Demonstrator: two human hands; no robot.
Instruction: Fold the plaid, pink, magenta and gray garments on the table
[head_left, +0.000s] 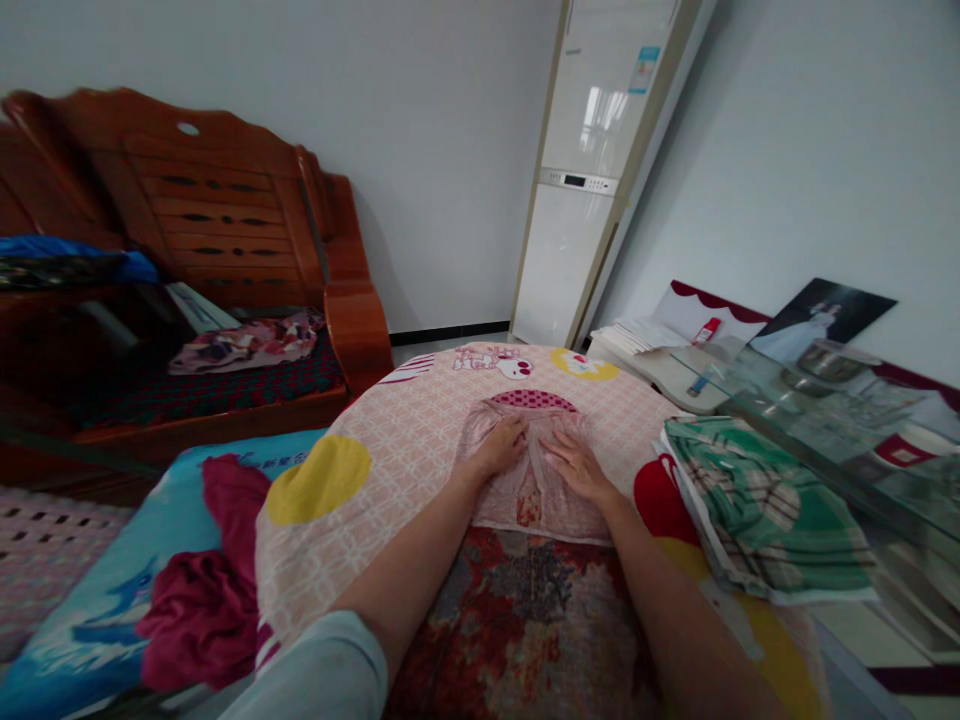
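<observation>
A pair of pale pink shorts (501, 500) lies spread on a round table covered by a patterned cloth (409, 425). My left hand (504, 446) rests on the upper left part of the shorts, its fingers stretched out. On the right half, my right hand (576, 464) lies flat with the fingers apart. Mottled red and grey fabric (536, 610) is at the near side of the shorts and shows through a gap between their legs. Whether that fabric is worn or lies on the table, I cannot tell.
Folded green checked cloth (765, 500) lies at the table's right side, near a glass shelf (795, 400). Magenta cloth (202, 610) is on a blue padded surface (97, 600) at left. A wooden sofa (225, 220) and a tall white air conditioner (559, 250) stand behind.
</observation>
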